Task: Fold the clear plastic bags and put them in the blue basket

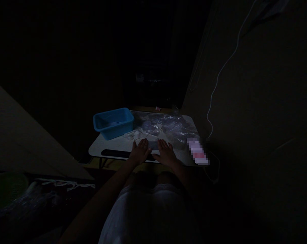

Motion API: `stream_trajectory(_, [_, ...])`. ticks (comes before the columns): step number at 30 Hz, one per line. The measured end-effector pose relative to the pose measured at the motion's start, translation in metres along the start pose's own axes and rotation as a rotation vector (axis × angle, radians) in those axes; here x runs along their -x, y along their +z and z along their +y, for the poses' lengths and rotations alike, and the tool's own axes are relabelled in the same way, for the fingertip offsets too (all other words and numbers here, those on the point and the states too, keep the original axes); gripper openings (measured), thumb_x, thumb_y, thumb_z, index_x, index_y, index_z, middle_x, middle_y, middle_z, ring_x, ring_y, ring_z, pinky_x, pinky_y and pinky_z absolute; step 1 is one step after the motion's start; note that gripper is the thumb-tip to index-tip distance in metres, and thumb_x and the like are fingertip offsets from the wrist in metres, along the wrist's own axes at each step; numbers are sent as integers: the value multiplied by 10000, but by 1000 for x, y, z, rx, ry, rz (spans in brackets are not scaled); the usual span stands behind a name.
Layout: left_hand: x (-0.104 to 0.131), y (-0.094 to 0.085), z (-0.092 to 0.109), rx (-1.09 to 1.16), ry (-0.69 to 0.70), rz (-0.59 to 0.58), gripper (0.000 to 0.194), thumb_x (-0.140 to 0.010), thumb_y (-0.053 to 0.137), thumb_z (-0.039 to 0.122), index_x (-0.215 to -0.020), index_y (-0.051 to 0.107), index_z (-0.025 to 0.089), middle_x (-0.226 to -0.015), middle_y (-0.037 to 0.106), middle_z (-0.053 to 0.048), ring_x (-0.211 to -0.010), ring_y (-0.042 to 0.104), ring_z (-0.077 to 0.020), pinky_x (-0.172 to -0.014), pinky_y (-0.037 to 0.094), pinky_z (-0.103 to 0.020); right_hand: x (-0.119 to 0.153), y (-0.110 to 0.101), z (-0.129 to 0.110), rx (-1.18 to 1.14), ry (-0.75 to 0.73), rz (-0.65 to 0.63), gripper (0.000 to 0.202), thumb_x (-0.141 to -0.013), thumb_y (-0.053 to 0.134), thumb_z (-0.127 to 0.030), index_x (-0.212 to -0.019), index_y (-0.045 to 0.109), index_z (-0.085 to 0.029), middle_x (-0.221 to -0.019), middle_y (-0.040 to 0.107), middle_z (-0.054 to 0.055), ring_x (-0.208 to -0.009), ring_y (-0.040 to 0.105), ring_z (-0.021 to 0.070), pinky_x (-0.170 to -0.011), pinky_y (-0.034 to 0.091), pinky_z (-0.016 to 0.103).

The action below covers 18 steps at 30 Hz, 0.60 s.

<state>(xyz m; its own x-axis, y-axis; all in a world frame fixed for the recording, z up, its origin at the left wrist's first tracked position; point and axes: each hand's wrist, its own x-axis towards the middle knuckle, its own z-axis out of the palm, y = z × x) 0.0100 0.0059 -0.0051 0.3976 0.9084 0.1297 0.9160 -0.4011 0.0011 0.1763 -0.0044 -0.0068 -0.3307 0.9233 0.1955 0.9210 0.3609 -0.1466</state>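
My left hand (140, 151) lies flat near the front edge of a small white table (117, 144), fingers stretched forward. Beside it my right hand (165, 151) rests flat in the same way, fingers slightly spread. Between and under the fingertips is a small, flat, clear plastic piece (153, 145), perhaps a bag; the dim light hides its details. Just beyond my left fingers sits a small clear packet (133, 135) with pale contents. A heap of crumpled clear plastic bags (173, 125) spreads over the back right of the table.
A blue plastic basin (114, 123) stands at the table's back left. A blurred-out lit phone-like object (197, 151) lies at the right edge. A white cable (224, 64) hangs down the right wall. A green basket (8, 188) is on the floor at left.
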Motion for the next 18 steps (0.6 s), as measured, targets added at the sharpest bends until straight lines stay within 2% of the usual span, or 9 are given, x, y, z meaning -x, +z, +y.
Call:
stream_trajectory(4, [0, -4, 2, 7, -9, -20, 501, -893, 163, 364, -1324, 277, 136, -1401, 216, -128, -1296, 179, -227, -995, 170, -520, 0, 0, 8, -96, 32, 62, 723, -757, 452, -374, -1339, 191, -35, -1356, 318, 176, -1261, 249, 216, -1006, 203, 373])
stream_trajectory(7, [-1, -5, 3, 19, -8, -17, 508, -890, 164, 368, -1322, 283, 129, -1400, 224, -126, -1295, 180, -231, -996, 171, -519, 1, 0, 16, -131, 22, 114, 602, -739, 478, -291, -1287, 334, -89, -1290, 421, 133, -1193, 350, 200, -987, 260, 339])
stream_trajectory(11, [-3, -3, 2, 33, -12, -31, 520, -891, 139, 358, -1319, 281, 101, -1402, 212, -127, -1296, 177, -230, -998, 154, -526, -1, -7, 24, -76, -150, 150, 472, -728, 509, -231, -1189, 467, -137, -1229, 475, 103, -1145, 382, 205, -966, 297, 351])
stream_trajectory(15, [-4, -2, 2, 54, -14, -33, 514, -891, 123, 344, -1317, 291, 111, -1405, 210, -111, -1298, 171, -221, -1004, 141, -518, -11, -23, 25, 90, -359, 94, 452, -725, 483, -110, -1175, 473, -142, -1227, 476, 106, -1145, 370, 221, -937, 306, 375])
stream_trajectory(18, [-4, -4, 3, 69, -21, -31, 514, -889, 124, 340, -1309, 306, 106, -1400, 222, -115, -1297, 175, -225, -1000, 149, -524, -16, -30, 20, 181, -429, 61, 450, -724, 480, -90, -1172, 470, -134, -1214, 484, 115, -1137, 371, 231, -911, 307, 376])
